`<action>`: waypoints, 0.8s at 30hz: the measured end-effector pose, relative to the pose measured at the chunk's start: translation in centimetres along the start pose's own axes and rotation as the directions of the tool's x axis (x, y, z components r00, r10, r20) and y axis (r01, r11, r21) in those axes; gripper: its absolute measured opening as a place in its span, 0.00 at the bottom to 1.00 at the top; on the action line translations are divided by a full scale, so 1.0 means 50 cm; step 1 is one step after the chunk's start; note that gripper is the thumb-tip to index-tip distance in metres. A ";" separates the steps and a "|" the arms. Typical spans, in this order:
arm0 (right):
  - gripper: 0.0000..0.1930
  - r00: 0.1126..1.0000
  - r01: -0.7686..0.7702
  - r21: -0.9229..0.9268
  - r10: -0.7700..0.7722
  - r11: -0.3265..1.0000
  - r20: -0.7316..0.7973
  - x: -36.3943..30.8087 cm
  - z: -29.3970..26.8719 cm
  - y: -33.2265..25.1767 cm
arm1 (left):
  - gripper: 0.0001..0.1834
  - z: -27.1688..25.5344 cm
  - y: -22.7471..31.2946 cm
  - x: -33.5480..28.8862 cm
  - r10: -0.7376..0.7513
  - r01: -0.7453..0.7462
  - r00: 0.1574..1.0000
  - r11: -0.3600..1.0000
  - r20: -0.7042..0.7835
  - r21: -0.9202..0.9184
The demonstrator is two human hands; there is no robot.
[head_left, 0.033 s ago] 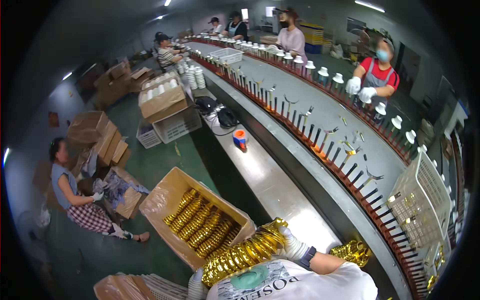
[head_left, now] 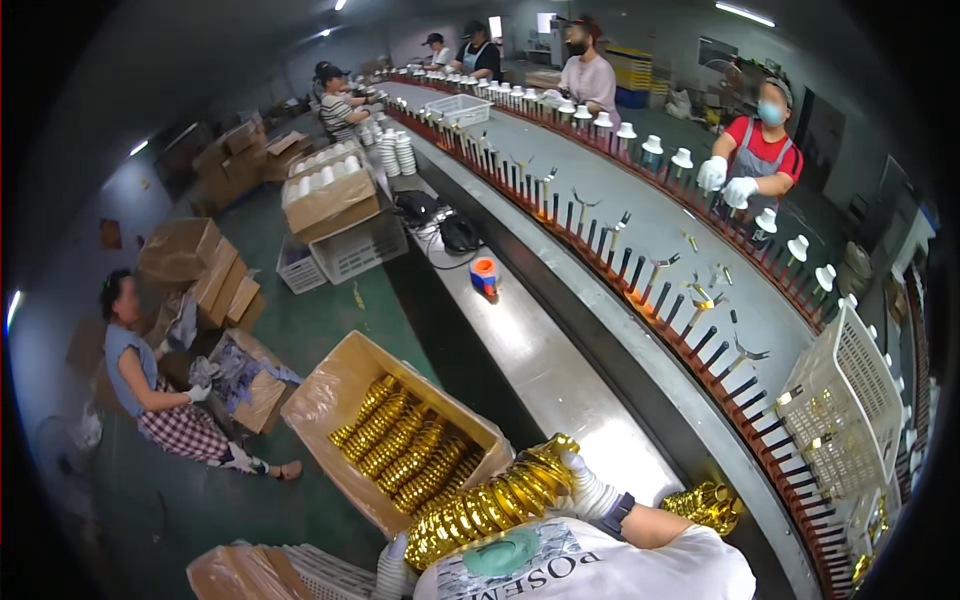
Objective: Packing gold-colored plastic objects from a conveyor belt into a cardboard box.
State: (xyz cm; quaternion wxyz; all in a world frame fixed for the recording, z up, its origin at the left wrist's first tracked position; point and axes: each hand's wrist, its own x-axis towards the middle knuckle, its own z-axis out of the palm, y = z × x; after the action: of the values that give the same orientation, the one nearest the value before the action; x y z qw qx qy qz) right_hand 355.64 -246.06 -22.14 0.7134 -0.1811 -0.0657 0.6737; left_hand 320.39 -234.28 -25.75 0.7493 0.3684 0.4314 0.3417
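Note:
A long stack of nested, shiny gold cup-shaped pieces point(head_left: 490, 505) lies slantwise across my front, against my shirt. My gloved right hand point(head_left: 590, 487) is closed round its upper right end, the fingers partly hidden behind the pieces. At the lower left end is my gloved left hand point(head_left: 393, 568), pressed against the stack; its fingertips are mostly hidden. Just beyond the stack, an open cardboard box point(head_left: 335, 405) with a plastic liner holds several rows of similar gold pieces point(head_left: 405, 440). More gold pieces point(head_left: 708, 507) sit by my right forearm.
A metal ledge point(head_left: 520, 340) carries an orange-and-blue tape dispenser point(head_left: 484, 276). Beyond it runs a long line of upright black-tipped pegs point(head_left: 655, 300). A white plastic crate point(head_left: 850, 390) stands at right. Co-workers stand along the line; another person point(head_left: 150, 385) sits at left beside boxes.
The whole view has shifted very slightly. Both my hands keep their hold on the gold stack.

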 end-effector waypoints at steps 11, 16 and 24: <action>0.39 0.988 -0.076 -0.022 0.072 0.997 -0.133 -0.053 -0.009 0.042 | 0.27 0.001 -0.003 -0.123 -0.053 0.080 0.984 0.984 0.167 -0.160; 0.39 0.996 -0.085 -0.189 0.082 0.978 -0.027 -0.093 0.028 0.011 | 0.34 0.043 0.016 -0.182 -0.114 0.130 0.987 0.981 0.110 -0.148; 0.38 0.974 -0.221 -0.007 0.222 0.975 0.053 -0.041 0.100 0.010 | 0.37 0.044 0.060 -0.161 -0.081 0.106 0.992 0.947 0.095 -0.302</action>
State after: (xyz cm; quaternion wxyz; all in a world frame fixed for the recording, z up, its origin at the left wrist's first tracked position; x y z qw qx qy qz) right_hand 353.31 -247.21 -17.40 0.6317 -0.1696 -0.0647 0.7536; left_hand 318.59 -240.05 -19.23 0.8296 0.2403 0.3595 0.3533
